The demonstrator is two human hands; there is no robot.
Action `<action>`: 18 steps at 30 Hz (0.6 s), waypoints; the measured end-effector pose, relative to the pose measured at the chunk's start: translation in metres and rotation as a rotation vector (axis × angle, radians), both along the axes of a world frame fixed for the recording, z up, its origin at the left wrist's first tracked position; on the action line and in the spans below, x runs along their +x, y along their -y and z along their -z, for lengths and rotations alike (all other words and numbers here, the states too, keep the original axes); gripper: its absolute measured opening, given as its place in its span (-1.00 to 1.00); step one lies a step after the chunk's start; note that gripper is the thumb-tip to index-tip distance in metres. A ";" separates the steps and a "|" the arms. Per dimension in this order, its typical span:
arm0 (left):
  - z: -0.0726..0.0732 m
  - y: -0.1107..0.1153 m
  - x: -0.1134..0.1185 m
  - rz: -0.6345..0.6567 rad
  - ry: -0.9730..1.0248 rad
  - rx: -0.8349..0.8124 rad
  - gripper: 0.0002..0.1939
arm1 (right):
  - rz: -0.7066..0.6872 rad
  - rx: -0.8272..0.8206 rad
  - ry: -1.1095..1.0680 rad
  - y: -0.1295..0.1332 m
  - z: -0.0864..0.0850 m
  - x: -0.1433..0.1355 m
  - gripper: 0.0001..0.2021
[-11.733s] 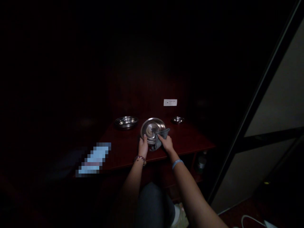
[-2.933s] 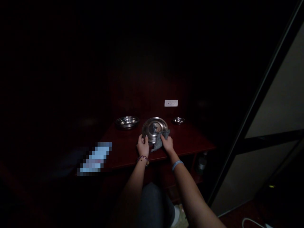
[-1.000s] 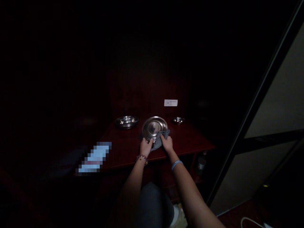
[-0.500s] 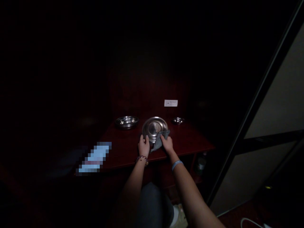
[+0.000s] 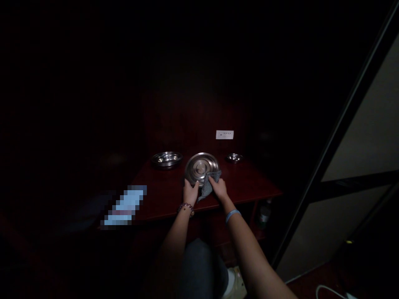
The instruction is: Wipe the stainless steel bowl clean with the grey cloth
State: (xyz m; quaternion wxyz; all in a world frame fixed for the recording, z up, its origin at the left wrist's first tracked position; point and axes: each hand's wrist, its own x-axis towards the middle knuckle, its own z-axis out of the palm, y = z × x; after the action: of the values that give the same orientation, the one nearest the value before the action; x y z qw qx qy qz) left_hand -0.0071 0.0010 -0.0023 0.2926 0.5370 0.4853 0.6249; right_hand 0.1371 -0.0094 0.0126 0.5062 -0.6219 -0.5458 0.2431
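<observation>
A: Where's the steel plate?
B: Middle of the tabletop, tilted up, one face toward the person. Can't tell if its lower edge touches down.
A: Hands?
B: Left hand grips the near rim. Right hand pinches a gray cloth against the near-right rim, one corner hanging.
A: Around it?
B: Wide steel dish to the left, maybe several nested, can't tell. Small steel bowl back right. Both on the tabletop, clear of the plate.
A: Further out?
B: White socket panel on the back wall. Bottle below the tabletop, right side, dim.
</observation>
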 end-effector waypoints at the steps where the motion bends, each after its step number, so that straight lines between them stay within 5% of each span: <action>1: 0.000 -0.001 0.000 -0.010 0.013 0.004 -0.49 | 0.005 -0.007 0.017 0.001 -0.001 0.000 -0.62; 11: -0.001 0.001 -0.002 -0.193 0.000 -0.010 -0.65 | 0.080 -0.044 0.086 -0.003 0.003 -0.005 -0.57; 18: -0.002 0.003 0.000 -0.060 -0.014 -0.009 -0.66 | 0.045 0.020 0.008 -0.010 0.009 -0.001 -0.58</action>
State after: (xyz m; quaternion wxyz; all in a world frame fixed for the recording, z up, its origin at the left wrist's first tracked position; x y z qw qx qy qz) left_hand -0.0075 -0.0023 -0.0006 0.2730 0.5252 0.5061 0.6273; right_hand 0.1365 0.0005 0.0035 0.5154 -0.6299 -0.5362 0.2236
